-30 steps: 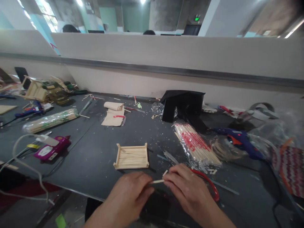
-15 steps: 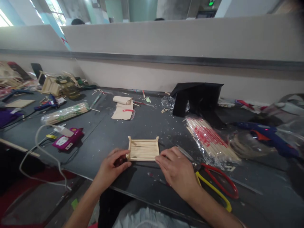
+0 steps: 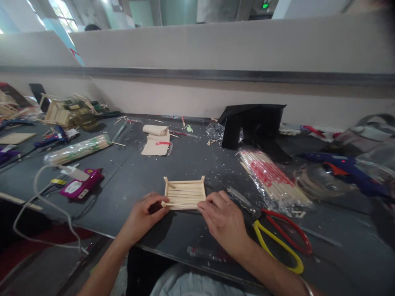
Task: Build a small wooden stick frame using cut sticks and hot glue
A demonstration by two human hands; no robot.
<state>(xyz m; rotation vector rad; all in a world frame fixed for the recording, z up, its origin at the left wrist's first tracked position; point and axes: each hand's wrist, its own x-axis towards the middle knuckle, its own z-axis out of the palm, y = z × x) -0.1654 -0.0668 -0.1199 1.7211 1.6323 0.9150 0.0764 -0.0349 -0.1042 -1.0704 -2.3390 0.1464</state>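
Note:
A small tray-like frame of pale wooden sticks lies on the dark tabletop in front of me, with short posts rising at its two far corners. My left hand pinches its near left corner between thumb and fingers. At the near right corner, my right hand is closed on the frame, fingertips together. Along the near edge, a stick's left end pokes out slightly beside my left fingertips. Scissors with one red and one yellow handle lie just right of my right hand.
Bagged sticks and a blue glue gun lie to the right. A black folded piece stands behind them. Left are a purple power adapter and another stick pack. Curled sandpaper-like sheet lies further back.
The near-edge stick now sits slightly askew, its left end further out. Both hands keep their hold on the frame. The camera view has shifted a little.

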